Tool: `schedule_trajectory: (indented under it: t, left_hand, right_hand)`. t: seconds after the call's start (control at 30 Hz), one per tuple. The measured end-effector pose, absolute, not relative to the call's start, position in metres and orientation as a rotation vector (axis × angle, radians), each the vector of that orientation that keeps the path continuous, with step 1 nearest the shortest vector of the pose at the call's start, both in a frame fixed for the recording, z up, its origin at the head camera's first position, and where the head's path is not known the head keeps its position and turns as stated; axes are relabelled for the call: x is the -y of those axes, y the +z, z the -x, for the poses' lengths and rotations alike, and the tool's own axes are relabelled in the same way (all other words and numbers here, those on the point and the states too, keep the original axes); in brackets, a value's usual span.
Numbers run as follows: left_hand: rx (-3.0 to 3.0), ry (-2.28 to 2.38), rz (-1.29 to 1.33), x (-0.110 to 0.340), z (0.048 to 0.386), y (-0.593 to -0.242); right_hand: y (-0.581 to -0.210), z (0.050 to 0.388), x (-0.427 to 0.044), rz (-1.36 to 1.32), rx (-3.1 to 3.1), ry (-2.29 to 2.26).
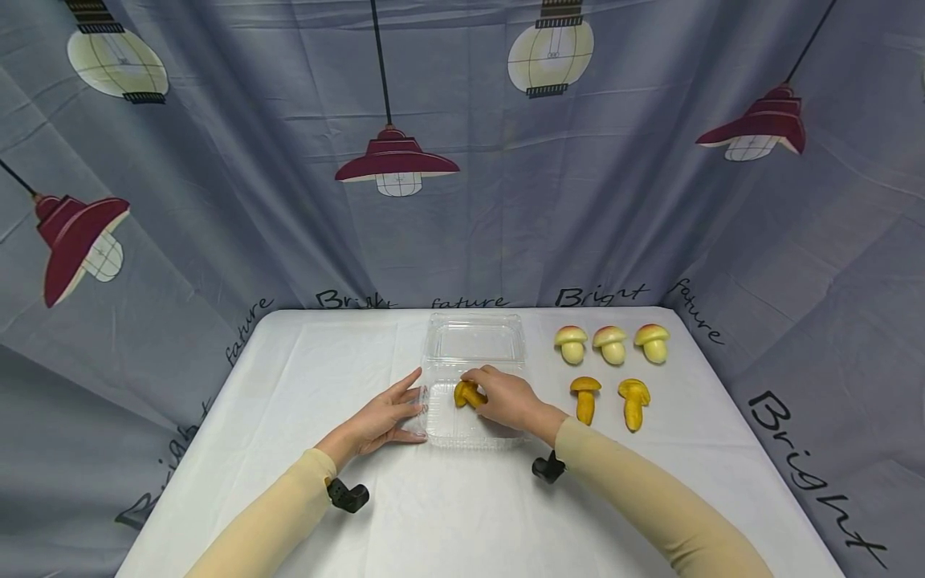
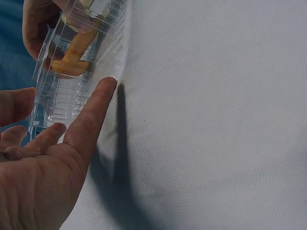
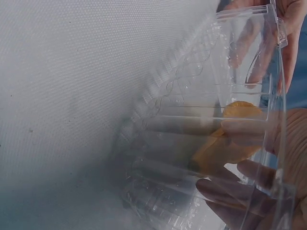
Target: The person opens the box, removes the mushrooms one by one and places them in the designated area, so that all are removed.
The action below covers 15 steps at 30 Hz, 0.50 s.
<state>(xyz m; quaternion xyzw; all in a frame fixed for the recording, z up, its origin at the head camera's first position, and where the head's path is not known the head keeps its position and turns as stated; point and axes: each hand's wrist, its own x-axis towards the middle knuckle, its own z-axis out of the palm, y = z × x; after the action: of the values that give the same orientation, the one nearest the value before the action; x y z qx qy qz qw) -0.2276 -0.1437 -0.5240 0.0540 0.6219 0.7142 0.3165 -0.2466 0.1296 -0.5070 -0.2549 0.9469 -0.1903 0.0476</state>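
Note:
A clear plastic clamshell box [image 1: 444, 425] lies unfolded on the table, its lid [image 1: 474, 337] laid back on the far side. Inside the base, my right hand [image 1: 509, 399] pinches an orange-brown toy mushroom [image 1: 466, 393]. Through the clear wall, the left wrist view shows this mushroom [image 2: 74, 60] lying tilted, cap toward the left side of the box. My left hand [image 1: 386, 413] rests its spread, fairly straight fingers against the box's left wall. In the right wrist view, the right hand's fingers [image 3: 230, 199] and the mushroom [image 3: 242, 110] are partly blurred by the plastic.
Right of the box, two more orange-brown mushrooms [image 1: 585, 400] [image 1: 633, 404] lie on the white tablecloth [image 1: 325, 361]. Behind them is a row of pale mushrooms with reddish-yellow caps [image 1: 572, 343]. A printed grey curtain [image 1: 462, 233] surrounds the table's back and sides.

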Motion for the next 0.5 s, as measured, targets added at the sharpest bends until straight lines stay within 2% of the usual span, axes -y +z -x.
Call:
schedule_trajectory:
  t: [0.5]
  left_hand:
    - [-1.639,1.883,-0.146,0.1437,0.2272,-0.5246]
  right_hand:
    - [-0.5061,0.2472,-0.1297,0.771,-2.869,-0.597]
